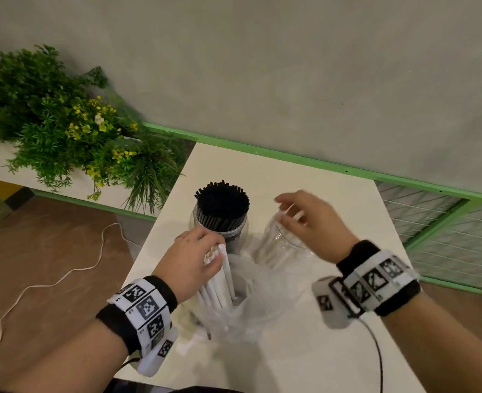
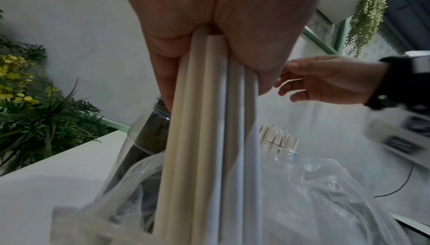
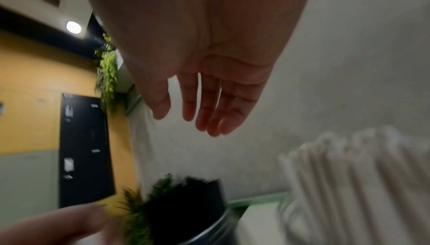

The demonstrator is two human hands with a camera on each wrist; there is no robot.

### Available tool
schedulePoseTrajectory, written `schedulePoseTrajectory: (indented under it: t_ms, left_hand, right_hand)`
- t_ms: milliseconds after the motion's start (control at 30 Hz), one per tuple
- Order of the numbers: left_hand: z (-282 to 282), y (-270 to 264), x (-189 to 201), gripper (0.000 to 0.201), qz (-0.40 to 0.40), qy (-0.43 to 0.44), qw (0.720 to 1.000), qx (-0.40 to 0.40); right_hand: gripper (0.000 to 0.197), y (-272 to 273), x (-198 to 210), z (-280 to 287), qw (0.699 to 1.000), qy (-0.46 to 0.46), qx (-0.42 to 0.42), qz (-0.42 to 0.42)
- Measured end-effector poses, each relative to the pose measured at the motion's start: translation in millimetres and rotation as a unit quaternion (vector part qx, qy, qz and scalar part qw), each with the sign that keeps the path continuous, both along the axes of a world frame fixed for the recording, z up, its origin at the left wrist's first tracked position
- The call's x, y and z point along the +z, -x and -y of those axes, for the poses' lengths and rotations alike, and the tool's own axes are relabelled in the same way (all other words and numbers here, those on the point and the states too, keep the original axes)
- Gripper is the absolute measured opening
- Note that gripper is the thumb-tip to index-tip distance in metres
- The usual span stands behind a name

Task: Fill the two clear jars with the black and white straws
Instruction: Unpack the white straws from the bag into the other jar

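On the white table [image 1: 333,199], one clear jar [image 1: 200,219] is packed with black straws [image 1: 221,204]. To its right a second clear jar [image 1: 279,245] holds several white straws [image 2: 278,136]. My left hand [image 1: 194,251] grips a bundle of white straws [image 1: 218,279] whose lower ends stand in a crumpled clear plastic bag [image 1: 248,310]. The bundle [image 2: 209,138] fills the left wrist view under my palm. Just above the second jar's mouth hovers my right hand [image 1: 299,214], its fingers [image 3: 209,109] straight and holding nothing. The right wrist view is blurred.
A planter of green and yellow foliage [image 1: 64,123] stands left of the table. A green rail [image 1: 290,157] runs along the grey wall behind. A white cord [image 1: 64,279] lies on the brown floor, and a black cable [image 1: 375,350] trails from my right wrist.
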State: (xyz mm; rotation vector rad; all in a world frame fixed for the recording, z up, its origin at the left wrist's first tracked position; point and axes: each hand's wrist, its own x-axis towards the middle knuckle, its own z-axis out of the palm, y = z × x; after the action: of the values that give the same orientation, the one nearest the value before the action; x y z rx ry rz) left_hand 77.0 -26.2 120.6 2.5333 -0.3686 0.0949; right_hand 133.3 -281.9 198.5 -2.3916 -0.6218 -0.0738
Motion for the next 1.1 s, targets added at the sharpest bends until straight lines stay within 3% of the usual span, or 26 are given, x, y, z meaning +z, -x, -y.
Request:
schedulePoseTrajectory:
  t_ms: [133, 267, 400, 533, 700, 933, 1100]
  left_hand:
    - [2, 0, 0, 0.04, -0.006, 0.015, 1.0, 0.008]
    - [1, 4, 2, 0.038, -0.018, 0.048, 0.999, -0.007]
    - [-9, 9, 10, 0.061, -0.069, 0.128, 0.989, -0.021]
    - [-24, 19, 0, 0.075, -0.057, 0.184, 0.981, 0.009]
    - [-18, 23, -7, 0.065, -0.01, 0.202, 0.979, 0.022]
    - [-23, 14, -5, 0.062, 0.002, 0.182, 0.983, 0.023]
    - [-18, 13, -7, 0.043, 0.032, 0.168, 0.985, 0.002]
  right_hand:
    - [0.057, 41, -44, -48, 0.98, -0.061, 0.06, -0.177]
    - [0.075, 53, -99, -76, 0.971, -0.107, 0.066, -0.202]
    - [0.07, 54, -114, -82, 0.974, -0.109, 0.037, -0.194]
    - [0.063, 54, -123, -83, 0.974, -0.103, 0.035, -0.199]
    - [0.063, 57, -128, -98, 0.966, -0.129, 0.032, -0.224]
    - [0.036, 50, -118, -104, 0.95, -0.188, 0.028, -0.248]
    - [0.045, 45, -111, -97, 0.942, -0.224, 0.03, -0.249]
